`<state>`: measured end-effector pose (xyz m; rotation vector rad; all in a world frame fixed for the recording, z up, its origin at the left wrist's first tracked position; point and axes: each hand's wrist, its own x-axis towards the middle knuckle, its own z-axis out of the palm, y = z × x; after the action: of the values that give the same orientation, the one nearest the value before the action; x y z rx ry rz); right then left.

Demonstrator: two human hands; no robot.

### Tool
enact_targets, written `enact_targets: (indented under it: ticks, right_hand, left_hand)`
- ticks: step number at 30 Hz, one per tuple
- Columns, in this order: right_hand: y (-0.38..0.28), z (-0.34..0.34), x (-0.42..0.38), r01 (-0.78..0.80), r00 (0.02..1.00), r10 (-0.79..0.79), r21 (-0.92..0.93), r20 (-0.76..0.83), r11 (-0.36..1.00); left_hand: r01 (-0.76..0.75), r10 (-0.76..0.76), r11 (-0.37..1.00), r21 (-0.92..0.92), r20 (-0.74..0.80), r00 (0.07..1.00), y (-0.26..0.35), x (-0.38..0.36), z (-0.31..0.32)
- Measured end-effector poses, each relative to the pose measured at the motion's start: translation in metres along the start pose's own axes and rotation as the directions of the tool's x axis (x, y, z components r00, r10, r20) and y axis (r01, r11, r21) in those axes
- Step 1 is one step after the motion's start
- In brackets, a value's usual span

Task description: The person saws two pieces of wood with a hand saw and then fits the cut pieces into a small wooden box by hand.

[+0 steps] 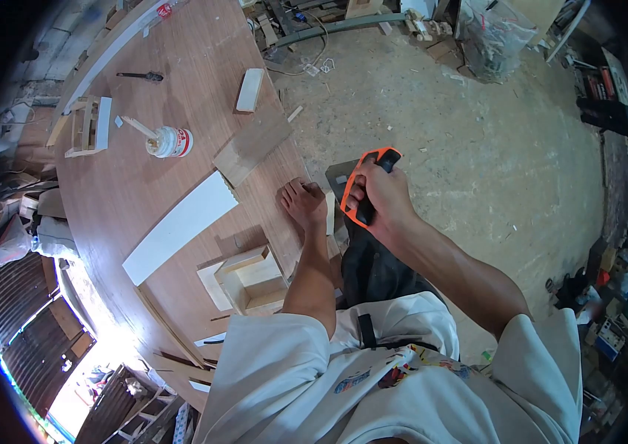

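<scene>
My right hand (pixel 377 192) is wrapped round the orange and black handle of a handsaw (pixel 388 159); part of its grey blade shows left of the handle, beyond the table edge. At the table's edge rests my left hand (pixel 304 200), fingers curled down; whatever is under them is hidden. Just below that hand a pale board (pixel 330 214) shows partly past the edge. Left of it lie a brown board (pixel 253 148) and a long white board (pixel 181 226). An open wooden box (pixel 253 281) sits nearer my body.
The wooden table (pixel 92 214) also bears a white tub (pixel 173 142) with a stick in it, a small white block (pixel 250 89), a dark tool (pixel 140 76) and a small wooden frame (pixel 92 127). A plastic bag (pixel 493 41) stands on the floor.
</scene>
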<state>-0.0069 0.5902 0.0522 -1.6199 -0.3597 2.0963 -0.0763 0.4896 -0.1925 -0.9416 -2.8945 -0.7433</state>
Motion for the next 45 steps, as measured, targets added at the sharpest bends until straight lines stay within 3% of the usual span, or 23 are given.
enact_targets:
  ticks: [8, 11, 16, 21, 26, 31, 45]
  right_hand:
    - [0.01, 0.001, 0.023, -0.004, 1.0, 0.004, 0.052, 0.003, 0.999]
    - [0.007, 0.003, 0.017, -0.001, 1.0, 0.0, 0.039, 0.028, 0.999]
    - [0.024, 0.006, 0.033, -0.006, 0.995, 0.008, 0.027, -0.097, 1.0]
    - [0.016, 0.005, 0.039, -0.003, 0.994, 0.009, 0.06, -0.105, 0.998]
    - [0.021, 0.016, 0.051, 0.033, 0.992, -0.027, 0.041, -0.12, 0.999]
    - [0.032, 0.005, 0.064, -0.027, 0.979, 0.036, 0.048, -0.2, 0.998]
    - [0.021, -0.009, 0.05, -0.027, 0.995, 0.036, 0.098, -0.091, 0.995]
  left_hand:
    - [-0.057, 0.058, 0.998, 0.033, -0.028, 0.998, -0.004, -0.002, 0.005]
    - [-0.009, 0.009, 1.0, -0.023, -0.02, 1.0, -0.002, -0.001, 0.004]
    - [-0.045, 0.044, 0.999, -0.028, -0.052, 0.998, -0.003, -0.002, 0.005]
    - [-0.032, 0.032, 0.999, -0.001, -0.041, 0.999, -0.005, -0.002, 0.005]
    - [-0.124, 0.124, 0.992, 0.003, -0.133, 0.983, -0.007, 0.0, 0.009]
    - [-0.018, 0.017, 0.998, -0.053, -0.028, 0.999, -0.002, -0.001, 0.002]
    - [-0.048, 0.049, 0.999, 0.013, -0.045, 0.998, 0.001, 0.001, -0.001]
